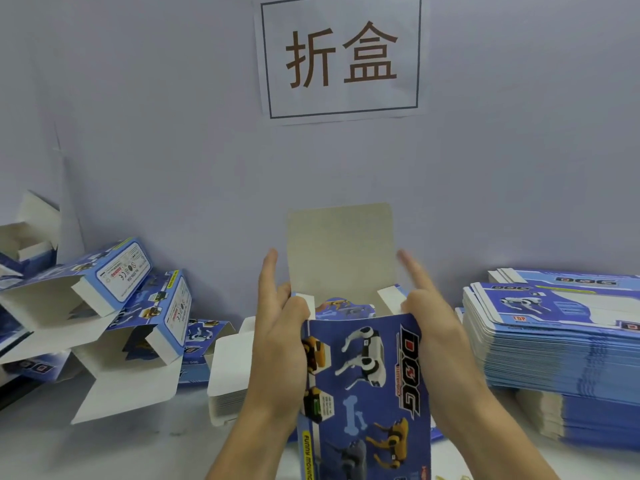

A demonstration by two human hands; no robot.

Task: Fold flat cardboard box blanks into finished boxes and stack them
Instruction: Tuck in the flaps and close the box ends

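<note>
Right up front, a blue box (367,386) w/ robot-dog print and "DOG" lettering is held upright-ish btwn both hands, mid frame, above the desk (104,452). Left hand (280,341) grips the box's left edge, fingers curled round it, index finger sticking straight up. Right hand (433,320) grips the right edge near the top corner, index finger also pointing up and slightly inward. Box top is open: the big grey lid flap (341,251) stands up behind the hands, and two small white side flaps (391,297) sit at either side of the opening, one by each hand.

Just behind the left wrist, a low pile of white flaps/blanks (228,372) lies on the desk, partly hidden by the arm.

To the right, near but apart from the box, a tall stack of flat blanks (554,344) rests on the desk, printed side up, edges a bit fanned.

To the left, folded boxes (138,306) lie tumbled in a loose heap, leaning on each other, white flaps open, label sides showing; more of them run off the frame's left edge.

Farthest back, a pale wall (138,98) carries a white paper sign (341,55) w/ two large brown characters inside a dark border.
</note>
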